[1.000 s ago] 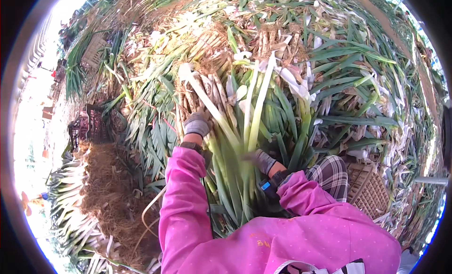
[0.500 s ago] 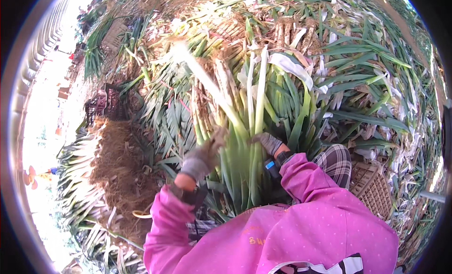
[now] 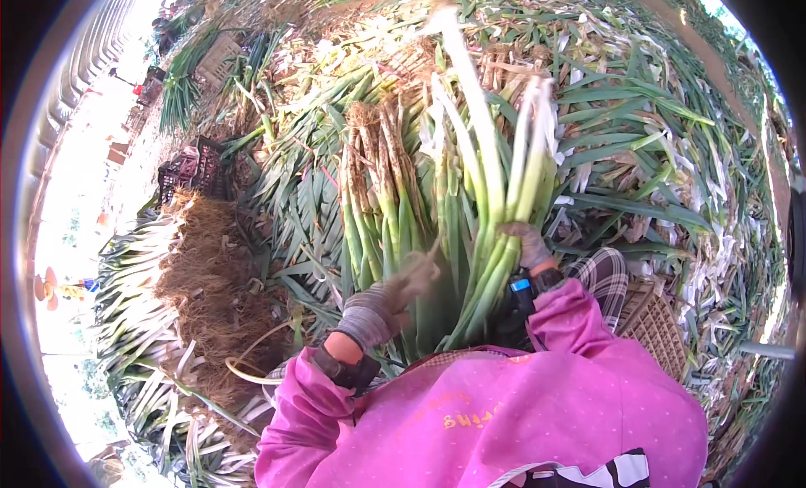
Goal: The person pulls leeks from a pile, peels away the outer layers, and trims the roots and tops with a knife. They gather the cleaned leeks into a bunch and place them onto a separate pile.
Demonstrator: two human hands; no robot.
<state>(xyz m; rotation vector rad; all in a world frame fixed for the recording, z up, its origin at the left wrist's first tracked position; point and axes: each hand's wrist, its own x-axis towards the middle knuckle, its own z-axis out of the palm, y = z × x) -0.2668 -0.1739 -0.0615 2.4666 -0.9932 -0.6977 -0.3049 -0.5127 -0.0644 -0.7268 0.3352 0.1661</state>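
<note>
Several peeled leeks (image 3: 489,177) stand up before me, white ends away from me, green leaves toward my lap. My right hand (image 3: 527,243), in a grey glove, is closed round their green part from the right side. My left hand (image 3: 388,302), gloved too, is just left of these leeks; its fingers are smeared by motion, so I cannot make out their grip. Beyond it lie unpeeled leeks (image 3: 382,177) with brown, soil-covered stems and roots.
A large stack of leeks (image 3: 134,312) with matted roots (image 3: 210,295) lies on the left. Behind it is a dark crate (image 3: 191,171). A tan crate (image 3: 653,327) sits by my right knee. Leaves and peelings (image 3: 663,169) cover the right side.
My right hand has moved right with the leeks, and their white ends have swung right. My left hand has shifted slightly right and toward me, away from the stalks.
</note>
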